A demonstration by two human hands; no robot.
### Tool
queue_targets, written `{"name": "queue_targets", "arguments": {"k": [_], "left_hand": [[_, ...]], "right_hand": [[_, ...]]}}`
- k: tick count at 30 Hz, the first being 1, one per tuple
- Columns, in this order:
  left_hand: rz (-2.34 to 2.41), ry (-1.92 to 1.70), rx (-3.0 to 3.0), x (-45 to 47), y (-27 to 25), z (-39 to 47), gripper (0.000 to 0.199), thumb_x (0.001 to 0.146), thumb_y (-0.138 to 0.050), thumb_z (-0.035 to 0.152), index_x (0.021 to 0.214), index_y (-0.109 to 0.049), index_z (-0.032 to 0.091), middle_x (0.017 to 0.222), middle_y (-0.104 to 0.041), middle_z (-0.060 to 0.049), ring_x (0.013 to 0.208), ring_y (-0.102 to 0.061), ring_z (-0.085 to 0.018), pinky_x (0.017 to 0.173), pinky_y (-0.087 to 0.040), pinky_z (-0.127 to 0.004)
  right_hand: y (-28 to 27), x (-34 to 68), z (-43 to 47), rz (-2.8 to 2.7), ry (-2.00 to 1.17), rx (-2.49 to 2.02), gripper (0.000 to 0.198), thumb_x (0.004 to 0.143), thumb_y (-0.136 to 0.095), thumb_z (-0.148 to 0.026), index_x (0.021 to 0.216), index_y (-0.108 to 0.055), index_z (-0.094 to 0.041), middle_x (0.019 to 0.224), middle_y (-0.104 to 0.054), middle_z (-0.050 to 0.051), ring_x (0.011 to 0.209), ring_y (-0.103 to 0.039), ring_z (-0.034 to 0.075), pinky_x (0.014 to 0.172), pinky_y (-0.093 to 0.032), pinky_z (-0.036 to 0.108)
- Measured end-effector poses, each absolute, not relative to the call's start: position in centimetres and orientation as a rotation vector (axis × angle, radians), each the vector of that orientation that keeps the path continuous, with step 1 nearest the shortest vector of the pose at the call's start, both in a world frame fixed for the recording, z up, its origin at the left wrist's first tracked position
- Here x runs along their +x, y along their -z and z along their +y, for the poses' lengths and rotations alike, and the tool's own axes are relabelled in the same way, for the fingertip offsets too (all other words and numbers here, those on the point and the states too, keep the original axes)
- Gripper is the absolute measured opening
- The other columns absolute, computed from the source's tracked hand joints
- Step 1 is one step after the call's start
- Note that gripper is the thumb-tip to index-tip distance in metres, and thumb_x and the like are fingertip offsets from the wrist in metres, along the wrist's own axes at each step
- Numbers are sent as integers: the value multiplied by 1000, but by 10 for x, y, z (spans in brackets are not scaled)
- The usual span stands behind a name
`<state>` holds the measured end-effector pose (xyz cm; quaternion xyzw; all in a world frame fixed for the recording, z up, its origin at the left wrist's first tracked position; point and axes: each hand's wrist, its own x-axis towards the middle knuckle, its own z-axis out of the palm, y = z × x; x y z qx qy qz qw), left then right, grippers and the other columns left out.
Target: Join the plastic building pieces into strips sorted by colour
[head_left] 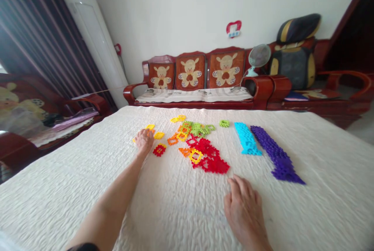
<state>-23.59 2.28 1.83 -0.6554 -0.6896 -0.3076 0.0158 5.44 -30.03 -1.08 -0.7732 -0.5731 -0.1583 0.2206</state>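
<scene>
My left hand (pixel 144 141) reaches out to the left side of the table, its fingers bent down over small orange and yellow plastic pieces. What lies under the fingers is mostly hidden. Beside it are a yellow interlocking piece (pixel 159 136) and a red square piece with a yellow centre (pixel 159 150). My right hand (pixel 244 208) rests on the cloth, fingers loosely apart and nothing in them. Just beyond its fingertips spreads a pile of red interlocking pieces (pixel 214 161), with a yellow square piece (pixel 196 156) on its left edge.
Green pieces (pixel 198 128) and orange pieces (pixel 172 139) lie behind the red pile. To the right are a stacked light-blue row (pixel 247 139) and a longer purple row (pixel 274 153). A quilted white cloth (pixel 175 212) covers the table. Beyond stands a wooden sofa (pixel 195 105).
</scene>
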Motion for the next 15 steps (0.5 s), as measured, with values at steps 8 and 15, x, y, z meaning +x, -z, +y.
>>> {"name": "queue_targets", "arguments": {"k": [8, 15], "left_hand": [[-2518, 693, -1892, -276, -15, 88, 48, 86, -42, 51, 113, -67, 20, 135, -58, -19, 128, -45, -44, 101, -32, -68], [-2293, 596, -2167, -275, -11, 83, 45, 91, -34, 47, 99, -70, 20, 119, -68, -14, 110, -61, -32, 93, -47, -46]], "right_hand": [[30, 63, -299, -1589, 530, -2029, 35, 83, -45, -19, 115, -59, -19, 122, -64, 15, 113, -58, 32, 87, -43, 45], [33, 68, -297, -1590, 560, -1989, 36, 81, -46, -20, 115, -59, -22, 121, -65, 13, 108, -60, 31, 82, -44, 44]]}}
